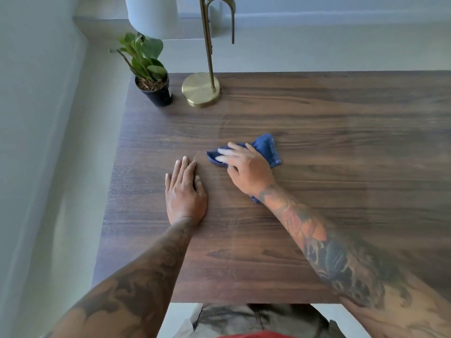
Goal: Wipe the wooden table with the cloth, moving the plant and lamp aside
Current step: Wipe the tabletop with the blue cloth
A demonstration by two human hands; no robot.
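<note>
Head view: we are mid-wipe. Our right hand presses the blue cloth flat at frame centre, fingers extended; our left hand rests open on the bench. Next, we judge, plant and lamp, upper left, need shifting aside.

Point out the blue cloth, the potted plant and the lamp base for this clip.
blue cloth point(264, 145): head view, on the bare fold beyond the right hand.
potted plant point(158, 95): head view, on the black pot's side.
lamp base point(199, 90): head view, on the round brass disc's top.
</note>
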